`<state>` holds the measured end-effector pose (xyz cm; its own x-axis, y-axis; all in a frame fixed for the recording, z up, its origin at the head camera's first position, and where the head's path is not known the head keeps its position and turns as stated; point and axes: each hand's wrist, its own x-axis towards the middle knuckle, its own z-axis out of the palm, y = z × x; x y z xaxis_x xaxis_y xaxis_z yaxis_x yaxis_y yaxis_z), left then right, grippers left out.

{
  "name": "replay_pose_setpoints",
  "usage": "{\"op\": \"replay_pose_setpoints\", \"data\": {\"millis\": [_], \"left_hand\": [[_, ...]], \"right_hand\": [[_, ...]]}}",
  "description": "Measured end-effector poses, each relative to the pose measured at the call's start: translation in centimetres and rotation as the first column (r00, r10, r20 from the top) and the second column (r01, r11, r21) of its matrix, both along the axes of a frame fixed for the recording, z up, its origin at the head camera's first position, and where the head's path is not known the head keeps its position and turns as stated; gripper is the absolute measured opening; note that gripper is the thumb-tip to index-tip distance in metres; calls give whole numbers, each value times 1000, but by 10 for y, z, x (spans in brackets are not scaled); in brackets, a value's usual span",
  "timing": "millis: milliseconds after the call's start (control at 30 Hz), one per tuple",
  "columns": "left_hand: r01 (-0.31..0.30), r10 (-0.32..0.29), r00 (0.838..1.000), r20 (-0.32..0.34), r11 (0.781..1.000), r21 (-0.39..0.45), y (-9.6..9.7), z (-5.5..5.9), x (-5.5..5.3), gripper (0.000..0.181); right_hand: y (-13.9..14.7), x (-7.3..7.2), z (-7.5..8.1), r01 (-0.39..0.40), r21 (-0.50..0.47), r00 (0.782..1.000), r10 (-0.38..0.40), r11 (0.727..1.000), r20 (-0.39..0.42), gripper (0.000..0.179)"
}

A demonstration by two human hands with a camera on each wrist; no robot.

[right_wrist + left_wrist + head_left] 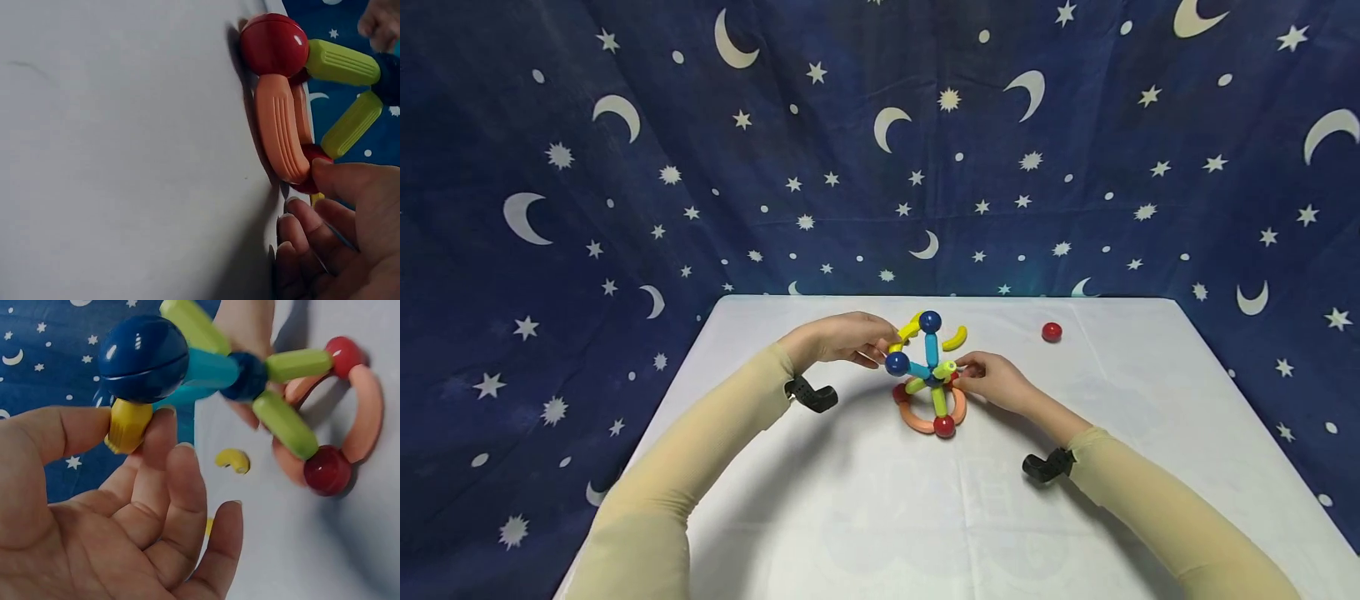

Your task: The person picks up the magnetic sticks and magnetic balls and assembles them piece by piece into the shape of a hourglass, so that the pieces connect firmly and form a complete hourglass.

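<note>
A model of balls and rods stands on the white table. Its base is a ring of orange curved rods [278,125] joined by red balls [944,426]. Green rods [342,62] rise from there to a dark blue middle ball [245,376], and light blue rods [932,350] lead up to two blue balls [930,322]. Between thumb and fingers, my left hand [853,337] pinches a yellow curved rod [129,427] against a blue ball [144,359]. Low on the model's right side, my right hand [996,382] pinches a red ball [315,151], partly hidden by the thumb.
Behind the model lies a loose yellow curved rod [955,338]. A single red ball [1052,332] sits farther back on the right of the white table [865,508]. A dark blue cloth [850,183] with moons and stars hangs around the table's back and sides.
</note>
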<state>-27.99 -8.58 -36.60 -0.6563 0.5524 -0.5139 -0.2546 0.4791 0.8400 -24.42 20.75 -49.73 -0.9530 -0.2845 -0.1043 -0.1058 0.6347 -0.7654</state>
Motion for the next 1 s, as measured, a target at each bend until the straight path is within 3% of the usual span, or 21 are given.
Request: {"op": "replay_pose_setpoints", "data": {"millis": [267,500,767,1000], "left_hand": [[-73,65,994,83,994,85,-7,-7,21,29],[-142,120,983,140,978,156,-9,-13,37,45],[-201,176,974,144,961,188,-10,-20,43,30],[-217,190,972,139,954,209,-10,-23,46,33]], "right_hand": [[-11,-18,0,-37,48,999,39,998,-35,26],[-23,-27,2,-47,44,999,47,998,-10,23],[-25,-28,2,-65,5,998,65,998,16,25],[-8,-23,7,-43,-42,999,43,998,-1,25]]}}
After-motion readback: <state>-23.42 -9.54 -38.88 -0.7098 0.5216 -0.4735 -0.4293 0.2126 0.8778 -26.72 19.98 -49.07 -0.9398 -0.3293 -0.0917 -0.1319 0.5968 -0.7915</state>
